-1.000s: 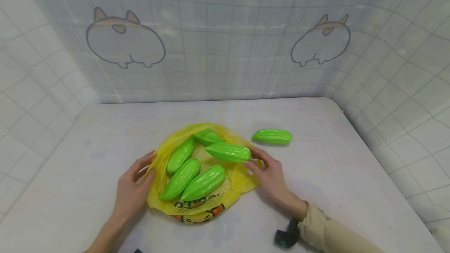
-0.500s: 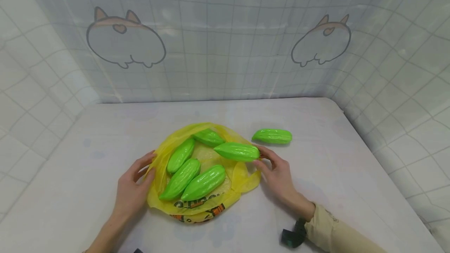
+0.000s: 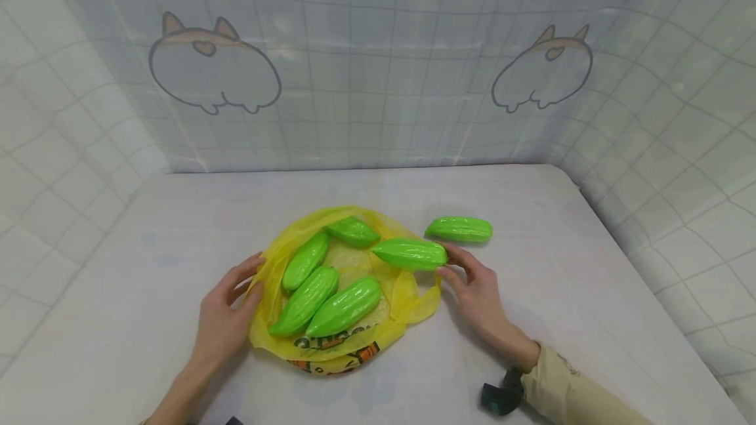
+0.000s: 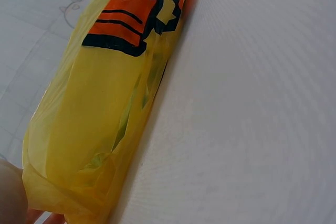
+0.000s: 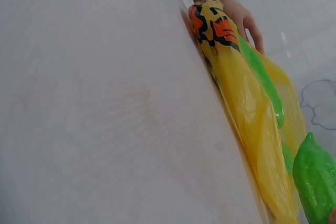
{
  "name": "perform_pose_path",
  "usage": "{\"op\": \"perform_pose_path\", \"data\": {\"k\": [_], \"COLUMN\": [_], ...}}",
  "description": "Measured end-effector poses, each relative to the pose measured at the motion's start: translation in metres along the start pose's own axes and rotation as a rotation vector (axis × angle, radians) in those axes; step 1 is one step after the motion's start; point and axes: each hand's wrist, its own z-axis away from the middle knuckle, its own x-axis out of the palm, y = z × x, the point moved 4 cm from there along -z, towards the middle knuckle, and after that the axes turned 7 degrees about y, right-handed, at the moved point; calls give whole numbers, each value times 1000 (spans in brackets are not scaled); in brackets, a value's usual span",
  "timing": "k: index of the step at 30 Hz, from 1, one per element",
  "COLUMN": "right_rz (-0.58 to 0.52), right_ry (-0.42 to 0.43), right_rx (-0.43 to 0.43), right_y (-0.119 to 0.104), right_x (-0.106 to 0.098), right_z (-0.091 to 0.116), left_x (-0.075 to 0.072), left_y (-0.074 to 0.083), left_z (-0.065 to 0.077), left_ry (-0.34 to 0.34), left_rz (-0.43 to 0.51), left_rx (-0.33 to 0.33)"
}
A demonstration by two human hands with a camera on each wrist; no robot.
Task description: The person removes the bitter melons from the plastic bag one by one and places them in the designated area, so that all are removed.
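A yellow plastic bag (image 3: 404, 297) with black and orange print lies with its mouth open on the table. Several glossy green bitter melons (image 3: 344, 307) rest inside it. My left hand (image 3: 221, 320) grips the bag's left rim between thumb and fingers; the bag's printed side (image 4: 89, 114) fills much of the left wrist view. At the bag's right edge, my right hand (image 3: 481, 294) pinches the blunt end of another bitter melon (image 3: 409, 254), whose pointed tip still overlaps the bag's opening. That melon (image 5: 315, 182) also shows at the lower right of the right wrist view.
One more bitter melon (image 3: 459, 229) lies on the table (image 3: 561, 267) behind my right hand. Under my right wrist is a dark strap-like piece (image 3: 502, 395). A light tiled-pattern backdrop (image 3: 366, 84) rises behind the table and at both sides.
My right hand has moved steadily right, drawing the pinched bitter melon from over the bag toward its right edge. My left hand and the bag have stayed nearly still.
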Motion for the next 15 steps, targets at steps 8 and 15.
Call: {"op": "perform_pose_path", "data": {"k": [8,15], "right_rz": [59,97], "right_ry": [33,61], "right_rx": [14,53], "right_y": [-9,10], "right_x": [-10,-23], "right_z": [-2,0], "left_x": [1,1], "left_y": [-1,0], "left_z": [0,0], "left_ry": [-4,1], "left_rz": [-15,-15], "left_rx": [-10,-9]}}
